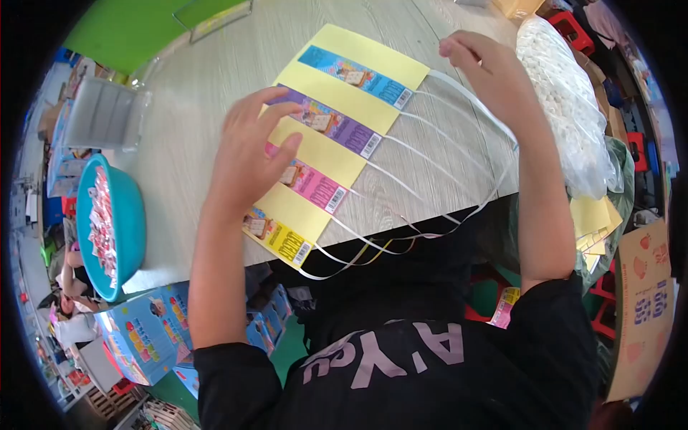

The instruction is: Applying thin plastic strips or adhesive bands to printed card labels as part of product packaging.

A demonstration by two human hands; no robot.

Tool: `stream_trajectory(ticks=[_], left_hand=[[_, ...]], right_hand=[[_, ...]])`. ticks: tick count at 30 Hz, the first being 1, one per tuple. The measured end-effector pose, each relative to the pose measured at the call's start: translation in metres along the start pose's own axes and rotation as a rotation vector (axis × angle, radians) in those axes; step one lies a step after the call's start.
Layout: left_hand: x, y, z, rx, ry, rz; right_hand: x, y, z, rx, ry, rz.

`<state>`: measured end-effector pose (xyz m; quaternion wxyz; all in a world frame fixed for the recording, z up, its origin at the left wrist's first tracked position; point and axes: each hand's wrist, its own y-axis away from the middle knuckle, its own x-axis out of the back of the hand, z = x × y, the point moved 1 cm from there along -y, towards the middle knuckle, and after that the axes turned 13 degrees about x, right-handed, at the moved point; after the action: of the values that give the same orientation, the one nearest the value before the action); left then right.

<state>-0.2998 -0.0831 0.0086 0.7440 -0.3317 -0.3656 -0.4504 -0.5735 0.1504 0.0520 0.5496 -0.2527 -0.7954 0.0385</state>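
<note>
Four colourful printed strips (pixel 326 125) lie across the yellow paper sheet (pixel 337 97) on the pale wooden table (pixel 193 93) before you. Your left hand (pixel 251 154) rests flat and spread on the sheet, fingers loose, gripping nothing. Your right hand (pixel 487 68) pinches thin white peeled bands (pixel 459 132) trailing from the strips. Beside your left arm sits a teal plastic bowl (pixel 132 222) of small packets.

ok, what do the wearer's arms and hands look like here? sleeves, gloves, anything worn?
Both hands are bare: no gloves, rings or watch visible on the left hand or the right hand. Forearms are uncovered up to short black sleeves of a black top with pale lettering across the chest. No straps, cables or markings on either arm.
</note>
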Motion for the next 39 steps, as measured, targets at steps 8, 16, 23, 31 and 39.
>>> stream_trajectory(ticks=[8, 16, 23, 31, 39], left_hand=[[-0.005, 0.001, -0.012, 0.305, -0.448, 0.243], [-0.012, -0.001, -0.016, 0.263, -0.418, 0.258], [-0.014, -0.002, -0.022, 0.282, -0.327, 0.262], [-0.012, -0.005, -0.021, 0.26, -0.28, 0.259], [0.063, -0.038, 0.008, 0.329, -0.065, 0.399]], right_hand=[[-0.035, -0.042, 0.012, -0.024, 0.108, -0.262], [-0.043, -0.041, 0.003, -0.092, 0.043, -0.355], [-0.051, -0.042, 0.011, -0.092, -0.067, -0.305], [-0.048, -0.048, 0.02, -0.118, -0.247, -0.299], [0.009, -0.102, 0.015, 0.115, -0.267, -0.202]])
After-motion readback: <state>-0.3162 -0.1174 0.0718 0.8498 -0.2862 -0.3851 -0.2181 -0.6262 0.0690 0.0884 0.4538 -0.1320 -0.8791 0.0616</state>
